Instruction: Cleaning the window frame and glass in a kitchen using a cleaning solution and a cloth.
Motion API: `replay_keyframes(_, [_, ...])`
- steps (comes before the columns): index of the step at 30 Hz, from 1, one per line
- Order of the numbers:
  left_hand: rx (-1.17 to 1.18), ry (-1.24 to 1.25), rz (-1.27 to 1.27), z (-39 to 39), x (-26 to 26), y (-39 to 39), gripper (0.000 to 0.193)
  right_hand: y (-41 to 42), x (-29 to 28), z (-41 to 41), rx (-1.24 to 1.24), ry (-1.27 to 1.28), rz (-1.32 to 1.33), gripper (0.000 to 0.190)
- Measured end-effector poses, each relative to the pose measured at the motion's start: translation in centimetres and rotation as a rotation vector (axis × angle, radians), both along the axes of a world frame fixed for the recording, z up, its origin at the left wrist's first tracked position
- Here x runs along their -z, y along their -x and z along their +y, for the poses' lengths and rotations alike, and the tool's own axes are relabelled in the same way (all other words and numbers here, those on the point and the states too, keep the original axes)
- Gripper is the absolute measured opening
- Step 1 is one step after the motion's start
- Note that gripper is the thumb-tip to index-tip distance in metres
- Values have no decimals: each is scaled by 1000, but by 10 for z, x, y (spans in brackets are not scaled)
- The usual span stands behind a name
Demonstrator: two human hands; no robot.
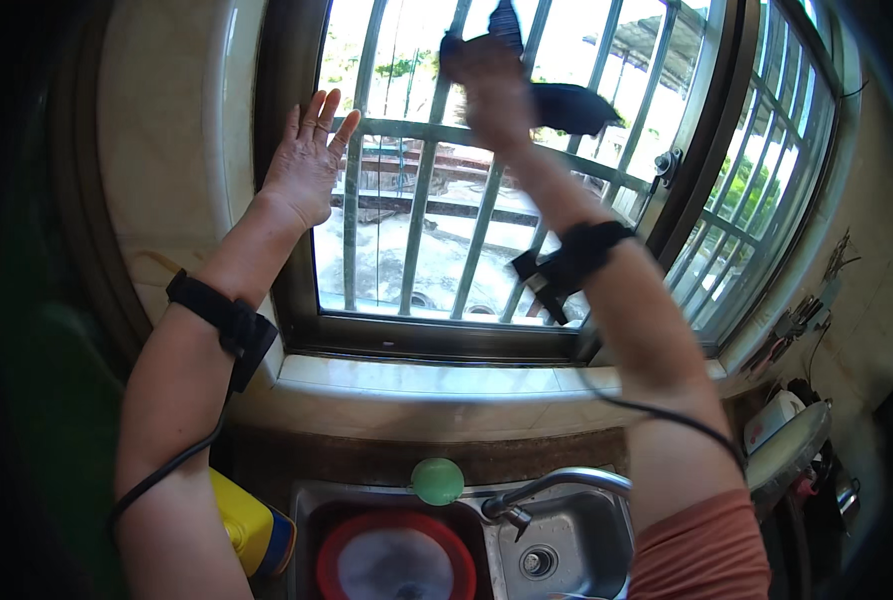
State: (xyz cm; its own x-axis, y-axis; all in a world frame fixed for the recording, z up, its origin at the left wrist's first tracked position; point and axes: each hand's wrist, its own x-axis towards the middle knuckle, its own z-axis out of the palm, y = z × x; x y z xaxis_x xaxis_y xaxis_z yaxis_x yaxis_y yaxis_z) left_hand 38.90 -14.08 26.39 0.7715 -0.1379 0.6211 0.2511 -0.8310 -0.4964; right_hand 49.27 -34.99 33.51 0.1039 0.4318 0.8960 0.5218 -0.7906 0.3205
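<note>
A dark cloth (574,109) is bunched under my right hand (495,94), which presses it against the upper part of a window pane (416,247); the hand is blurred. Parts of the cloth stick out above and to the right of the fingers. My left hand (307,161) rests at the window's left side, over the dark frame (289,247) and the pane's edge. Its fingers are spread and it holds nothing. Both forearms wear black straps with small devices and cables.
Metal bars stand behind the glass, and a latch (667,165) sits on the sash. Below the sill (416,379) is a steel double sink (495,555) with a faucet (551,480), a red basin (330,559) and a green bowl (437,481). A yellow container (247,525) stands left.
</note>
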Motion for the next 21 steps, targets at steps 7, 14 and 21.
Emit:
replay_keyframes(7, [76, 79, 94, 4, -11, 18, 92, -9, 18, 5, -170, 272, -109, 49])
replay_keyframes(14, [60, 4, 55, 16, -3, 5, 89, 24, -81, 26, 211, -132, -242, 36])
replay_keyframes(21, [-74, -244, -60, 41, -1, 9, 66, 38, 153, 79, -208, 358, -36, 35])
